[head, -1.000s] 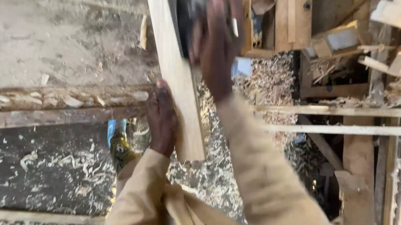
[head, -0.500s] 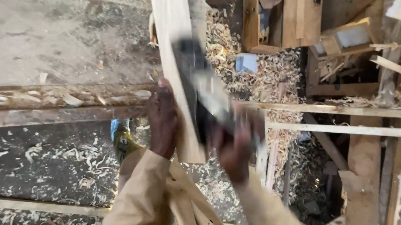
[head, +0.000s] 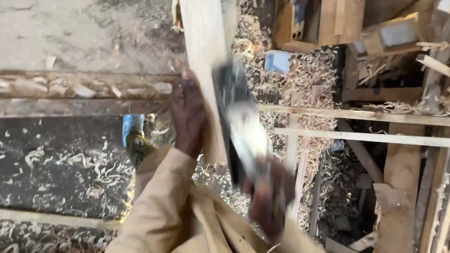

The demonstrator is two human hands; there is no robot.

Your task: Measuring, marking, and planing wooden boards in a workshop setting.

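A long pale wooden board (head: 202, 40) runs from the top of the head view down towards me. My left hand (head: 186, 113) grips the board's left edge near its lower end. A dark hand plane (head: 238, 125) with a pale body lies along the board's right edge, blurred by motion. My right hand (head: 268, 195) is closed on the plane's rear end, close to my body. Both of my sleeves are tan cloth.
Wood shavings (head: 302, 79) cover the ground to the right. Two thin pale strips (head: 373, 126) cross level behind the plane. Timber offcuts and boxes (head: 322, 17) are stacked at the top right. A low ledge (head: 53, 90) with shavings lies to the left.
My right hand has pulled the plane back down the board, from its far end to its near end. The left hand has stayed on the board's edge.
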